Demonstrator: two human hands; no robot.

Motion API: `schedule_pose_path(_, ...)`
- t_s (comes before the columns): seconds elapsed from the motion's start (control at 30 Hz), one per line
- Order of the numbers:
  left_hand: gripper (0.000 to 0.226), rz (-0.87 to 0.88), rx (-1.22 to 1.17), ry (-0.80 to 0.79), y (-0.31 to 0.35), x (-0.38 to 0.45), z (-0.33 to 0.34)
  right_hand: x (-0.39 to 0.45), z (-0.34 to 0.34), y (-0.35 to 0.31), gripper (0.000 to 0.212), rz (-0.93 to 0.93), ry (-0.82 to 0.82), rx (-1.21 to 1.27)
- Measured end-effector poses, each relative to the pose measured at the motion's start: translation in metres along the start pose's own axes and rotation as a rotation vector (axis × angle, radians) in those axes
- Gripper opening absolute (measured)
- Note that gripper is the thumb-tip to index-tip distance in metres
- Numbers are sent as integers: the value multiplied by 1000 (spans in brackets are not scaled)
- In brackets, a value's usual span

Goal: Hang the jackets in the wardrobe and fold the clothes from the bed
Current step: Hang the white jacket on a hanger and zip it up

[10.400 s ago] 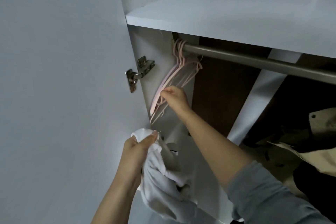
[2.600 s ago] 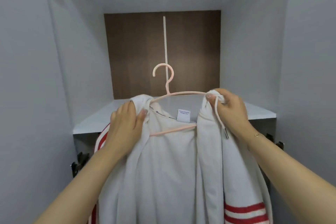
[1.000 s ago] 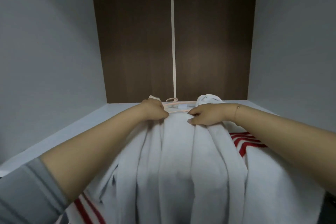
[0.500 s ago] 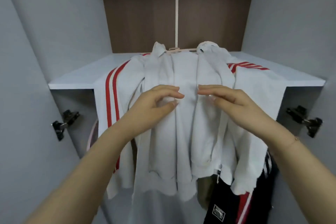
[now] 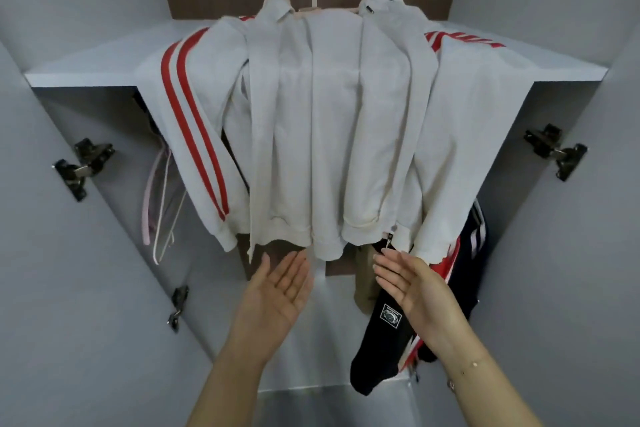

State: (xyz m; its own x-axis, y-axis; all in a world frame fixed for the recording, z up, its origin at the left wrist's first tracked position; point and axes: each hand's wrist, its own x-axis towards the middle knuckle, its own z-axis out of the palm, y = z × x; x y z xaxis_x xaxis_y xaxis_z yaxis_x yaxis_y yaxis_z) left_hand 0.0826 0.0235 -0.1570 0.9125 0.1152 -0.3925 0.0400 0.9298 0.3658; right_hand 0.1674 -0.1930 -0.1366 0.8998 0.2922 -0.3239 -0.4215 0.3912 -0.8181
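A white jacket [image 5: 332, 121] with red sleeve stripes lies draped over the front edge of the wardrobe shelf [image 5: 86, 66], its body and sleeves hanging down. A pink hanger [image 5: 311, 10] shows at its collar, lying on the shelf. My left hand [image 5: 277, 291] is below the jacket's hem, palm up, fingers straight, holding nothing. My right hand [image 5: 412, 284] is just under the hem on the right, also flat and empty. Neither hand touches the jacket.
Spare pink hangers [image 5: 157, 204] hang at the left under the shelf. A black jacket [image 5: 398, 333] with red and white stripes and a beige garment [image 5: 363, 284] hang at the lower right. Both wardrobe doors stand open, with hinges [image 5: 83, 163] on each side.
Both hands have left the jacket's front and dropped below its hem, palms turned up. The view has tilted down, showing more of the space under the shelf.
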Motion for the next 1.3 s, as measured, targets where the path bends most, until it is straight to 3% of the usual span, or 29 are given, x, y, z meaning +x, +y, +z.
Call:
schedule_pose_path(0.23, 79, -50, -496, -17, 29, 10, -30, 38, 0, 15, 40, 255, 60, 376)
schedule_pose_path(0.4, 48, -120, -604, 51, 36, 20, -36, 58, -3, 12, 42, 411, 60, 578)
schedule_pose_path(0.5, 35, -165, -592, 73, 29, 23, -39, 70, -3, 10, 41, 497, -8, 681)
schedule_pose_path(0.67, 43, -163, -366, -1, 3, 8, -46, 84, -10, 11, 22, 610, -107, 831)
schedule_pose_path(0.73, 48, -188, -309, -71, -11, -5, -51, 87, -15, 14, 28, 646, -144, 916)
schedule_pose_path(0.83, 37, -249, -330, -148, -24, -27, -55, 94, -15, 11, 47, 672, -198, 987)
schedule_pose_path(0.9, 36, -259, -374, -130, -25, -37, -52, 101, -9, 5, 46, 678, -222, 949)
schedule_pose_path(1.2, 62, -123, -240, 28, -27, -62, -24, 69, -14, 15, 14, 498, -246, 914)
schedule_pose_path(1.3, 65, -147, -115, -2, -36, -71, -11, 24, -27, 23, 11, 393, -252, 706)
